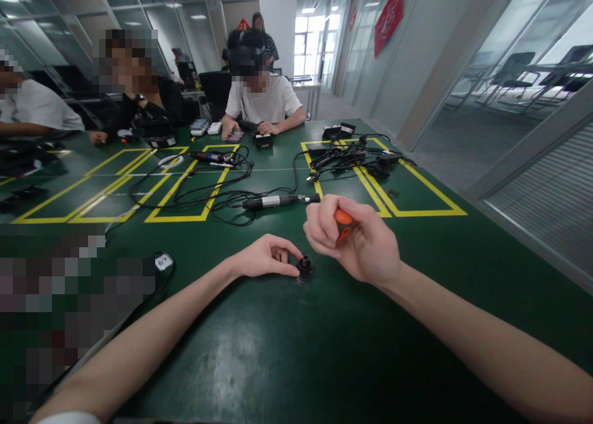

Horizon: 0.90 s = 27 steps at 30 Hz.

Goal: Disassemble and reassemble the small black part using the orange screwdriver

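Observation:
A small black cylindrical part (304, 268) with a narrower, metallic-looking top stands upright on the green tabletop. My left hand (264, 256) pinches it from the left between thumb and forefinger. My right hand (359, 238) is wrapped round the orange-and-dark handle of a screwdriver (343, 217), held just above and to the right of the part. A thin, faint shaft seems to slant down from that fist towards the part. Whether its tip touches the part I cannot tell.
Beyond my hands lies a black-and-silver corded electric screwdriver (273, 201). Tangled black cables (347, 157) lie at the far right, within yellow tape (426, 213). A second pen-shaped corded tool (210, 157) lies farther left. Several people sit around the table (222, 356), one opposite (273, 99).

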### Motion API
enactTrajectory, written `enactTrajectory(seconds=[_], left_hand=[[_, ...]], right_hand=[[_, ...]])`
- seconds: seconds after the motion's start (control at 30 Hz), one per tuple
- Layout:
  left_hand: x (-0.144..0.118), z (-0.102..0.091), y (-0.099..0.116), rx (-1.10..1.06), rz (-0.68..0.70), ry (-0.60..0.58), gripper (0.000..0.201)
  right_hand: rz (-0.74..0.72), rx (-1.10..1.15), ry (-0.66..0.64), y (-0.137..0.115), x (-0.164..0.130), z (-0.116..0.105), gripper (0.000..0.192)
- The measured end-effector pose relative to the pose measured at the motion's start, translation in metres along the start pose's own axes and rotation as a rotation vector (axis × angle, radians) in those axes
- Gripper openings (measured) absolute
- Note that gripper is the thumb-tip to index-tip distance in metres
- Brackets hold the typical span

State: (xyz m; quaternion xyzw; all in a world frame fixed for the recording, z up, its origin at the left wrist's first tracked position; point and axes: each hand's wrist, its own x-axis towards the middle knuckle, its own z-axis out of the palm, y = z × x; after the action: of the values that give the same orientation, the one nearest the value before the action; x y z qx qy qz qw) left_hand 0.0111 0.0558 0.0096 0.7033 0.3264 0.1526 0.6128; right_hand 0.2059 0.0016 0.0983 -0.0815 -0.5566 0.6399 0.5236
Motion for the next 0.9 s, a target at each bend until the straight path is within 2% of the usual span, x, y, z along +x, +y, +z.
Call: enactTrajectory(seconds=[0.07, 0.2, 0.33, 0.47, 0.57, 0.8, 0.9], left_hand=[[0.0004, -0.0001, -0.0011, -0.011, 0.006, 0.002, 0.049], [0.0004, 0.0003, -0.0019, -0.002, 0.027, 0.023, 0.040], [-0.0003, 0.0005, -0.0008, -0.001, 0.030, 0.027, 0.039], [0.0001, 0.0003, -0.0015, -0.016, 0.002, 0.010, 0.046], [0.0013, 0.0004, -0.0035, -0.028, -0.003, 0.014, 0.050], [0.0018, 0.0003, -0.0039, -0.034, 0.001, 0.015, 0.050], [0.0007, -0.0003, -0.0019, -0.004, 0.002, 0.011, 0.048]], right_hand=[[0.036, 0.039, -0.034, 0.0005, -0.0021, 0.0002, 0.040], [0.054, 0.080, -0.092, 0.0012, -0.0078, 0.0007, 0.027], [0.061, 0.056, -0.070, -0.0003, -0.0065, 0.0003, 0.018], [0.060, 0.027, -0.027, -0.0031, -0.0006, -0.0041, 0.032], [0.091, 0.084, -0.025, -0.0034, -0.0001, -0.0076, 0.041], [0.074, 0.101, -0.029, -0.0029, -0.0035, -0.0054, 0.019], [0.056, 0.041, 0.004, -0.0037, -0.0007, -0.0043, 0.025]])
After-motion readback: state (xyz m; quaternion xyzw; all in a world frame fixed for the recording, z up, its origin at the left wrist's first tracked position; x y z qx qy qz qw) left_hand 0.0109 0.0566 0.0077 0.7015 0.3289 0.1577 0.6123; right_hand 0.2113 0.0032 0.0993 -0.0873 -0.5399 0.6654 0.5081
